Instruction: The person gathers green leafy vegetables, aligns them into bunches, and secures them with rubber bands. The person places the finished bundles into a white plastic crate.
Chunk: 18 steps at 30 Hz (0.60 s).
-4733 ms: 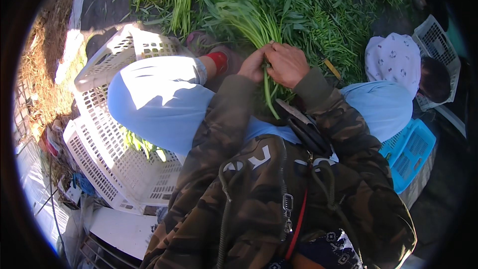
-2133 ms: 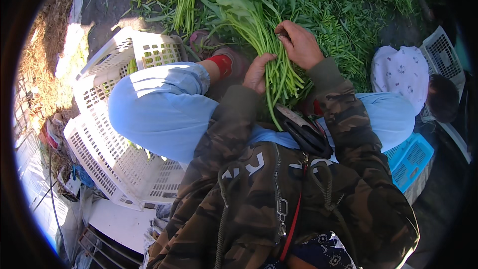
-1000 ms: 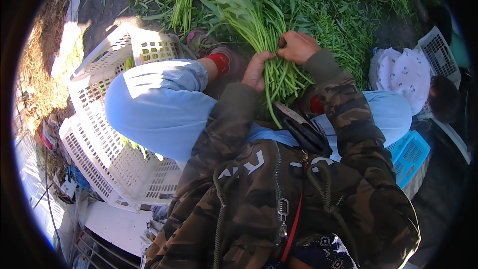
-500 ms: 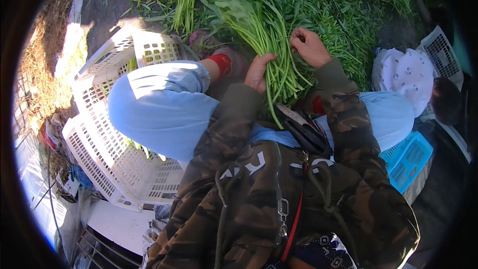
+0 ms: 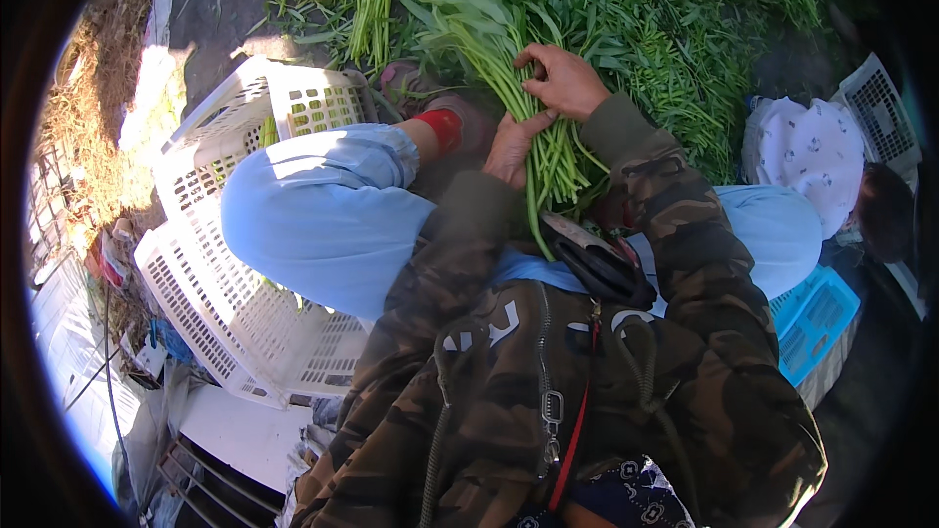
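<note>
A bunch of water spinach [image 5: 559,161], with long green stems and narrow leaves, stands in front of me with its cut ends toward my lap. My left hand [image 5: 511,149] is closed around the stems from the left, its thumb across them. Higher up the bunch, my right hand [image 5: 567,83] has its fingers curled onto the stems from the right. Its fingertips are partly hidden by the leaves. Another bunch of stems [image 5: 370,10] lies on the ground at the far left.
Loose greens [image 5: 675,68] spread over the ground ahead. White perforated crates [image 5: 225,274] stand by my left knee. A blue basket [image 5: 817,311] sits at the right, beyond my knee, below a white patterned cloth [image 5: 807,156]. A dark pouch [image 5: 602,264] rests at my lap.
My right hand has moved left from beside the bunch onto its upper stems. My left hand still grips the stems, and the whole view has shifted slightly.
</note>
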Each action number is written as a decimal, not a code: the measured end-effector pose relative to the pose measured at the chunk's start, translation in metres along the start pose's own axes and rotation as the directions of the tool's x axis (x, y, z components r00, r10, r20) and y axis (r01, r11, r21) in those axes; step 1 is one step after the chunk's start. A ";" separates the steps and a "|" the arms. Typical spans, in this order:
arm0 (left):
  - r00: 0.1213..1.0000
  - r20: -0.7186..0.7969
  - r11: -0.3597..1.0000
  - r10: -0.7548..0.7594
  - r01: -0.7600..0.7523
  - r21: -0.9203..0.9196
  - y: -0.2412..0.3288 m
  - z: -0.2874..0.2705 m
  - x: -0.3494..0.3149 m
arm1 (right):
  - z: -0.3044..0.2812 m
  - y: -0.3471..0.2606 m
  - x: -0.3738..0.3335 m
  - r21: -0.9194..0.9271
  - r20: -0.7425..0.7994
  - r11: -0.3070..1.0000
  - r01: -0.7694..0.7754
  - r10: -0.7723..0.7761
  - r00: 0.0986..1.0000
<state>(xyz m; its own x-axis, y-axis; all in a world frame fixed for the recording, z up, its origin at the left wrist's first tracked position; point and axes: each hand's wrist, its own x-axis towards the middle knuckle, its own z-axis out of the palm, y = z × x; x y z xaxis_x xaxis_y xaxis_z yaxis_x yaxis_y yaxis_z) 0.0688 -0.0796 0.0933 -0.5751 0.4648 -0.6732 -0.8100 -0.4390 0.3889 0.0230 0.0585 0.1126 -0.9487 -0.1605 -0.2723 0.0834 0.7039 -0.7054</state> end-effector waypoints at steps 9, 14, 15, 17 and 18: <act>0.998 0.058 0.999 -0.030 0.031 -0.021 -0.001 -0.002 0.004 | -0.011 -0.001 -0.003 -0.021 0.048 0.997 0.080 -0.079 0.996; 0.999 0.027 0.995 -0.030 0.032 -0.095 -0.004 -0.002 0.003 | -0.017 -0.003 0.003 -0.233 0.162 0.964 0.130 -0.093 0.982; 0.997 0.070 0.990 -0.033 0.042 -0.133 -0.005 -0.003 0.004 | -0.018 -0.004 0.006 -0.269 0.177 0.955 0.127 -0.081 0.981; 0.992 0.118 0.986 -0.040 0.058 -0.154 -0.002 0.000 0.001 | -0.020 -0.005 0.013 -0.344 0.205 0.932 0.115 -0.044 0.978; 0.989 0.142 0.984 -0.043 0.066 -0.164 -0.001 0.002 0.000 | -0.021 -0.006 0.015 -0.351 0.217 0.931 0.098 -0.021 0.976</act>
<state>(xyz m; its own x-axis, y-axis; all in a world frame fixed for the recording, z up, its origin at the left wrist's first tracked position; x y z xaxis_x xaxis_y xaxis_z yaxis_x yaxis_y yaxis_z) 0.0694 -0.0775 0.0948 -0.5504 0.5878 -0.5929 -0.8164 -0.5274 0.2351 0.0024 0.0661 0.1264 -0.8615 -0.3216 -0.3929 -0.1222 0.8824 -0.4543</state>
